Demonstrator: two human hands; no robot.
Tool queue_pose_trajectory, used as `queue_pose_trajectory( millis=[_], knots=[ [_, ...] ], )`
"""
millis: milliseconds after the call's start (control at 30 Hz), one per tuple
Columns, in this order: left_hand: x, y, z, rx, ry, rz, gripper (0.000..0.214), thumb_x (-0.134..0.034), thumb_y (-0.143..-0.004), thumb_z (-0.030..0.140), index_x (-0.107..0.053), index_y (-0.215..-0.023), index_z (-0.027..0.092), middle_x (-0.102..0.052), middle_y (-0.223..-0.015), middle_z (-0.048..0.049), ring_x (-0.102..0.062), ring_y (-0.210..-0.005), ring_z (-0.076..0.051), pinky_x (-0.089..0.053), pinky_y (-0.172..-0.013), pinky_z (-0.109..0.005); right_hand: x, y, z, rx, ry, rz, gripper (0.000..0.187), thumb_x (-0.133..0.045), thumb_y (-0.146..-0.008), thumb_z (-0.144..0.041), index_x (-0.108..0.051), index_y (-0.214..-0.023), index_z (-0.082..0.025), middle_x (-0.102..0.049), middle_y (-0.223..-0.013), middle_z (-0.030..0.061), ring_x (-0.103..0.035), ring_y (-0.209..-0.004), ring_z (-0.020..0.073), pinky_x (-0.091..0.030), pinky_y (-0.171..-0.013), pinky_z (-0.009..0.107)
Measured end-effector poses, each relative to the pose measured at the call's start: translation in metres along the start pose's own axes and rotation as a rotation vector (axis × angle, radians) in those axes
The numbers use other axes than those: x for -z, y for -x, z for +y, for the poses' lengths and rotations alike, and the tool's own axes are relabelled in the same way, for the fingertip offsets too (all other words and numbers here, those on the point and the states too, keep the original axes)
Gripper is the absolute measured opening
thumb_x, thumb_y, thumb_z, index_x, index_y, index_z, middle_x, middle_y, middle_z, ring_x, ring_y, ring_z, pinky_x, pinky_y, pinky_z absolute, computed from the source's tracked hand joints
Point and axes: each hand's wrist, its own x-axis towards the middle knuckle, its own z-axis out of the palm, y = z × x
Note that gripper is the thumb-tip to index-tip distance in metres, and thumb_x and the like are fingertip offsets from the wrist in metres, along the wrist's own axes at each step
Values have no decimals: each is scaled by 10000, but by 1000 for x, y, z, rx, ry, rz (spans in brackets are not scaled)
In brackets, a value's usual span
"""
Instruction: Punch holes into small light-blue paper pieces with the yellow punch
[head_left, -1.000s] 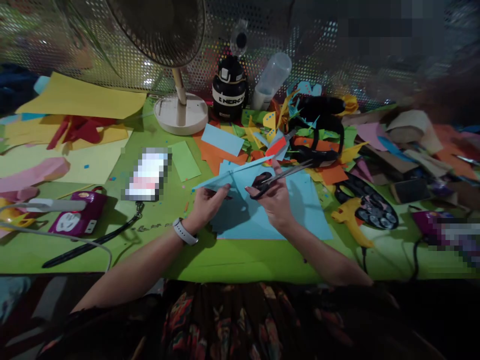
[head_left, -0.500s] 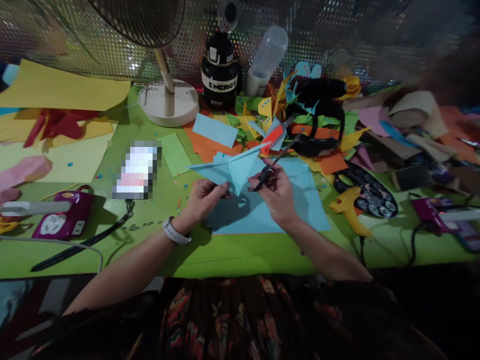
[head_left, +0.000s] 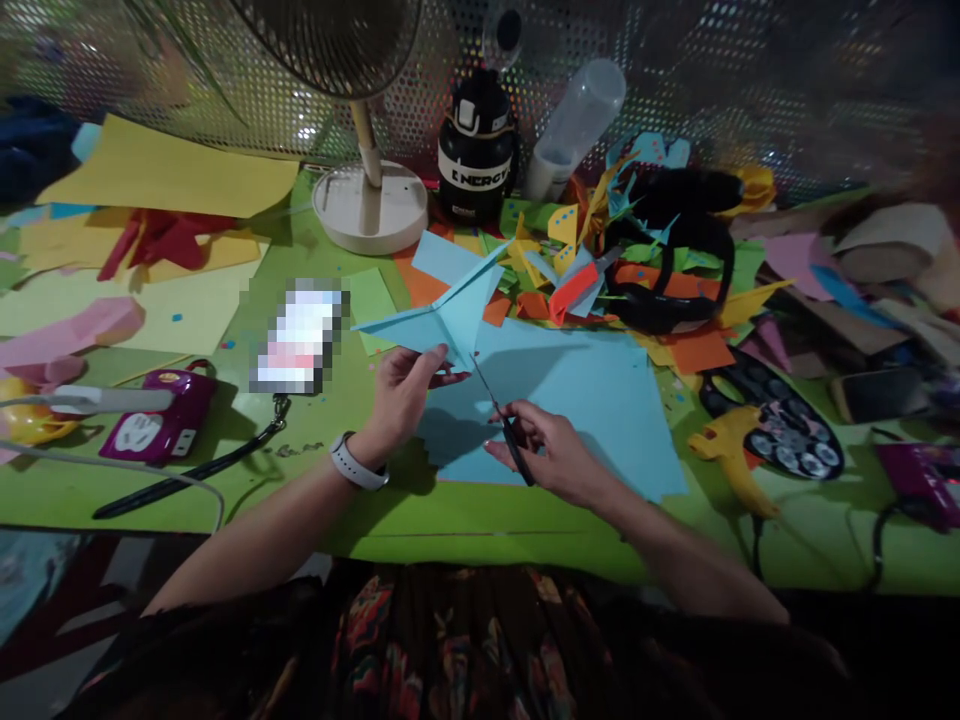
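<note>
My left hand (head_left: 409, 392) pinches the lower edge of a folded light-blue paper (head_left: 459, 308), whose pointed flaps spread left and up to the right. In my right hand (head_left: 551, 448) is a pair of scissors with black handles (head_left: 514, 446). Their blades point up and left, with the tips at the paper's lower right edge; whether they touch it I cannot tell. Beneath both hands a larger light-blue sheet (head_left: 570, 400) lies flat on the green tabletop (head_left: 390, 515).
A phone (head_left: 300, 335), its screen blurred, lies left of my hands. Behind stand a fan base (head_left: 371, 215), a black bottle (head_left: 476, 160) and a clear bottle (head_left: 581, 120). Paper scraps (head_left: 562, 240) and a black headband-like object (head_left: 686, 270) lie back right; a black palette-shaped item (head_left: 799, 425) is at right.
My right hand has lowered, and the scissors have swung from pointing up right to pointing up left at the paper. The folded paper has tilted in my left hand. The view has shifted left.
</note>
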Motion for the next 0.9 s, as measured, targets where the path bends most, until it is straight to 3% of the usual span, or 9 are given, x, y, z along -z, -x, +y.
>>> queue_pose_trajectory(
  millis=[533, 900],
  knots=[
    [-5, 8, 1, 100, -2, -53, 264, -748, -759, 378, -642, -653, 161, -664, -628, 2, -668, -562, -124, -621, -608, -284, -8, -5, 6, -35, -141, -48, 312, -712, -796, -429, -587, -969, -201, -455, -616, -62, -375, -552, 90, -311, -503, 239],
    [-5, 10, 3, 148, 0, -59, 299, -765, -726, 405, -630, -630, 156, -643, -585, 16, -686, -575, -146, -619, -638, -293, -8, -5, 2, -53, -163, -65, 315, -695, -805, -484, -552, -891, -217, -481, -620, -60, -440, -553, 92, -307, -505, 223]
  ],
)
